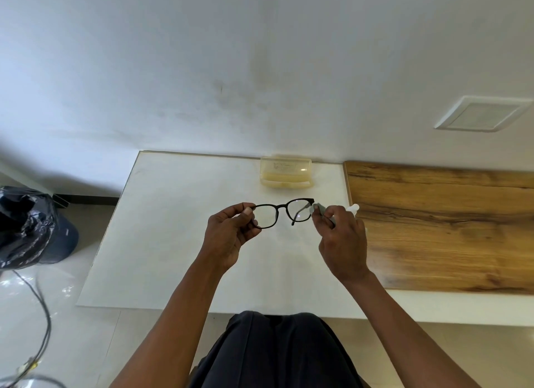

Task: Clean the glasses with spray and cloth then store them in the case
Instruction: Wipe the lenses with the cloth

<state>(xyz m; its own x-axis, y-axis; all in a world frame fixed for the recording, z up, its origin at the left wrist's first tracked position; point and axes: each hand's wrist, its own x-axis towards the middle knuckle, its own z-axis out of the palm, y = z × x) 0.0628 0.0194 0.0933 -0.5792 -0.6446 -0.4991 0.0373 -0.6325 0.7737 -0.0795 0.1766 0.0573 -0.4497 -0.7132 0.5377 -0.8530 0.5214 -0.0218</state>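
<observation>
Black glasses (281,212) pinched, both hands raised

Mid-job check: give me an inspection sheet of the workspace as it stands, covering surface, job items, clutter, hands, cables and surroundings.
Surface: white tabletop; wooden board on its right part.
Job's things: black glasses held up; grey cloth at their right rim; white spray bottle mostly hidden behind the right hand; translucent case by the wall, open or closed unclear.
Clutter: nothing seen.
Hands: left hand grips the glasses' left end; right hand pinches the cloth.
Cables: grey cables on the floor, left.
Surroundings: black bin bag, white wall.
</observation>
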